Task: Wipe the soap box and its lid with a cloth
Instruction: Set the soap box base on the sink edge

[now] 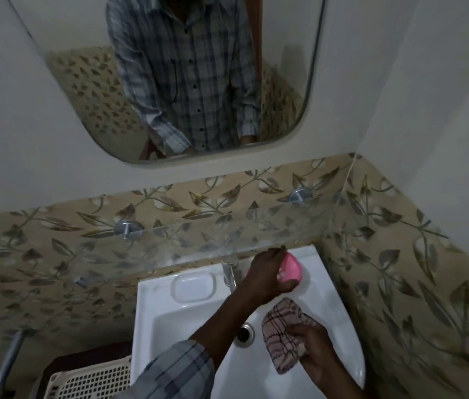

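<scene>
My left hand (268, 276) fingers are clamped on the pink soap box (293, 271) above the sink (152, 326) corner; right hand (312, 348) pinches the cloth (281, 335) (lid not visible). I should bring them together, wiping firmly.

Head view: close, steeply down onto sink (152, 326).

Home bathroom: white washbasin (147, 312), mirror (63, 38), tiled wall (40, 254).
</scene>
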Motion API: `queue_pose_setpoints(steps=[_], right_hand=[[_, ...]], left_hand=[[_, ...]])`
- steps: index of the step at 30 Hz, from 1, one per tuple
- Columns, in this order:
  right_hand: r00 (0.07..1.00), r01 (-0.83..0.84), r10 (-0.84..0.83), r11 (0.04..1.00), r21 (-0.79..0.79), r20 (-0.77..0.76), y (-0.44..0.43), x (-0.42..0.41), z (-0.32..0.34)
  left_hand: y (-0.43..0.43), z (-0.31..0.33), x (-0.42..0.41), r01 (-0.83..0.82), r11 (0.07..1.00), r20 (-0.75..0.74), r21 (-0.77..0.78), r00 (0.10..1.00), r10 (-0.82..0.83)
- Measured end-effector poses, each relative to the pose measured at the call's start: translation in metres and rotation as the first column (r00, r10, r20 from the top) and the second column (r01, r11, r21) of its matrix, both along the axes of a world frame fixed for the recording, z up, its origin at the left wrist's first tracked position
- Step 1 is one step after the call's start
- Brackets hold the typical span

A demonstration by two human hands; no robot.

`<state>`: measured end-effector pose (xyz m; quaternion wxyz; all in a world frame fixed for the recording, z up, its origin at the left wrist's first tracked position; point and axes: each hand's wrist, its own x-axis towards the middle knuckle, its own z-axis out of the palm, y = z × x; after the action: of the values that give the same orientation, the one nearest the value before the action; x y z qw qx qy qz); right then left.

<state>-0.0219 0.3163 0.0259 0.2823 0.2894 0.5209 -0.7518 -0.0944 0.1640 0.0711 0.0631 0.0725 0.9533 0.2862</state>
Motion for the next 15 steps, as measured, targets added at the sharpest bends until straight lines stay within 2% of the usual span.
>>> queue_pose_setpoints(steps=[3,6,11,15], right_hand=[[0.997,0.039,-0.039,0.999,-0.001,0.063,0.004,0.001,-0.012],[0.991,0.082,-0.084,0.996,0.022,0.108,0.011,0.005,-0.027],[0.984,0.075,-0.085,0.995,0.071,0.154,0.022,0.013,-0.041],[0.988,0.075,-0.082,0.995,0.060,0.133,0.020,0.016,-0.045]], left_hand=[[0.009,-0.038,-0.033,0.083,0.980,0.078,-0.180,0.995,-0.069],[0.004,-0.076,-0.046,0.117,0.967,0.150,-0.226,0.985,-0.084],[-0.006,-0.109,-0.054,0.135,0.945,0.120,-0.298,0.987,-0.104],[-0.003,-0.120,-0.055,0.127,0.934,0.073,-0.335,0.991,-0.109]])
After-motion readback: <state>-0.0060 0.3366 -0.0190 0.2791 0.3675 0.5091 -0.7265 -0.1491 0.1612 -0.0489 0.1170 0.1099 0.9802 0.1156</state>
